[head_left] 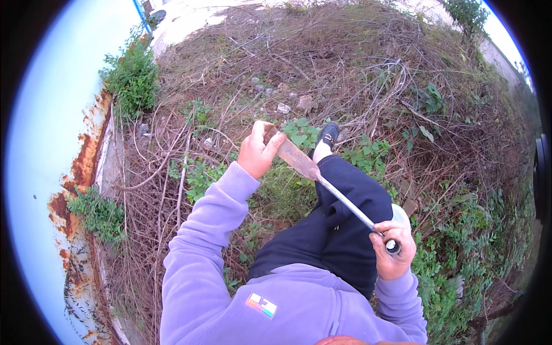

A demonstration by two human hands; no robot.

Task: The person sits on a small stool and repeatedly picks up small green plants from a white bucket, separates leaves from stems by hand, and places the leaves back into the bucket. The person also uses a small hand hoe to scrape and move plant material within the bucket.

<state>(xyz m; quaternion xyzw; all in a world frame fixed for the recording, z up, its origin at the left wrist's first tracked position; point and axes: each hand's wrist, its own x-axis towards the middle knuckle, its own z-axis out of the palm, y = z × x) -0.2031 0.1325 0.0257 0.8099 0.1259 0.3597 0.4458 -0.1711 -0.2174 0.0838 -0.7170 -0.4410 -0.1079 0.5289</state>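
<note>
A small spade-like tool with a flat, rusty brown blade and a thin metal shaft lies slantwise across the front of my body, above my bent leg. Closed round the far end of the blade is my left hand, thumb on its upper face. The fingers of my right hand wrap the handle end, where a dark-rimmed round tip shows. Most of the grip sits hidden in that palm. Leafy weeds grow just beyond the blade.
Dry brush and cut stems cover the ground ahead, with pale stones among them. A light blue wall with a rusted lower edge stands at left beside a green shrub. Green plants grow at right. My dark shoe rests among weeds.
</note>
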